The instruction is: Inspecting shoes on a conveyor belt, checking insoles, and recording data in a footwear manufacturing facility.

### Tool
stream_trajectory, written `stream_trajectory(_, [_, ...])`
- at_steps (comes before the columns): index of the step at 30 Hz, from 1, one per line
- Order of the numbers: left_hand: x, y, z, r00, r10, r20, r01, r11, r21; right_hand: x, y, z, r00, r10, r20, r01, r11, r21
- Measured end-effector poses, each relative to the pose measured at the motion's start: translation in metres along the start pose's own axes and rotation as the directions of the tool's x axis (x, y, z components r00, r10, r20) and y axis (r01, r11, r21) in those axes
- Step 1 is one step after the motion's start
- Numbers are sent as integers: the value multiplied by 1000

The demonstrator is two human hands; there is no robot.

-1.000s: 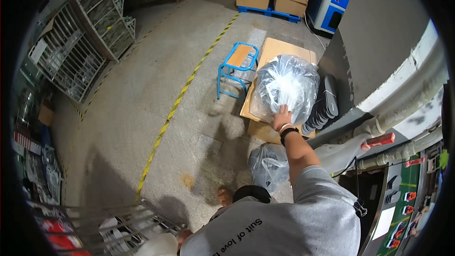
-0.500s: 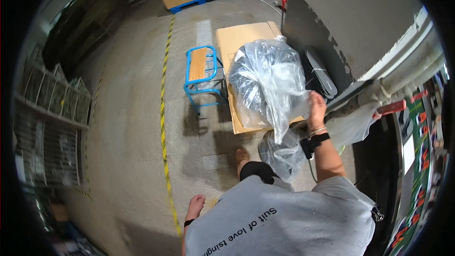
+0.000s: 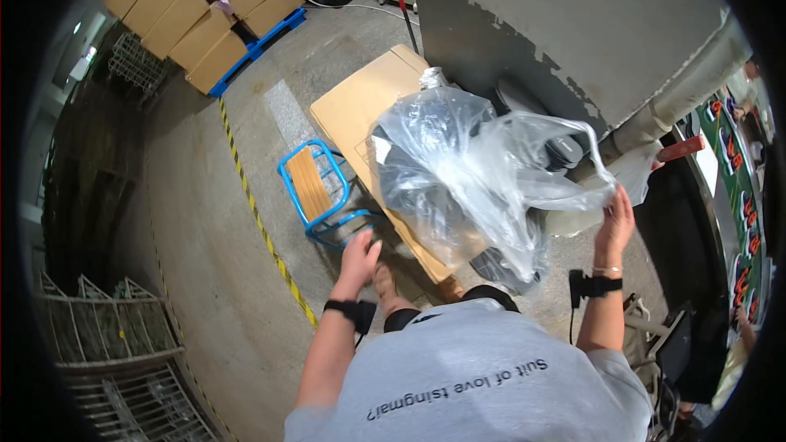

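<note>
A large clear plastic bag [image 3: 467, 164] with dark things inside rests on a flat cardboard box [image 3: 368, 94]. My right hand [image 3: 616, 225] pinches the bag's rim at the right and draws it out, so the mouth gapes toward that side. What exactly the dark contents are is hidden by the wrinkled film. My left hand [image 3: 357, 263] hangs empty near the box's front left edge, thumb apart from the loosely bent fingers. Below the box's right front corner, a second clear bag [image 3: 512, 266] with dark things lies low down.
A blue-framed stool [image 3: 309, 184] with a wooden seat stands left of the box. Grey flat pieces [image 3: 565, 150] lean by the grey wall panel [image 3: 508, 41]. Stacked cartons [image 3: 205, 41] sit on a blue pallet at the back left. People's arms and a green line [image 3: 725, 139] show far right.
My right hand has pulled the bag's rim outward to the right, spreading its mouth. My left hand has come up from low at my side toward the box. The view has turned.
</note>
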State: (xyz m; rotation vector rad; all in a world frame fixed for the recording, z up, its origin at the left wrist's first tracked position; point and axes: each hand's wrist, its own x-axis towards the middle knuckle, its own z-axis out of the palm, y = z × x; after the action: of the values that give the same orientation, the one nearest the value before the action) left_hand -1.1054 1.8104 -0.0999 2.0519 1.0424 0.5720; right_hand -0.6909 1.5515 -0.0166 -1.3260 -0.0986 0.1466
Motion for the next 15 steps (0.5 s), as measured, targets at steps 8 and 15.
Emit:
stream_trajectory(8, [150, -21, 15, 941, 250, 229, -270, 961, 64, -96, 1, 4, 974, 118, -192, -159, 964, -215])
stream_trajectory(15, [175, 17, 49, 799, -43, 600, -74, 983, 170, -147, -18, 58, 939, 113, -326, -212, 935, -285])
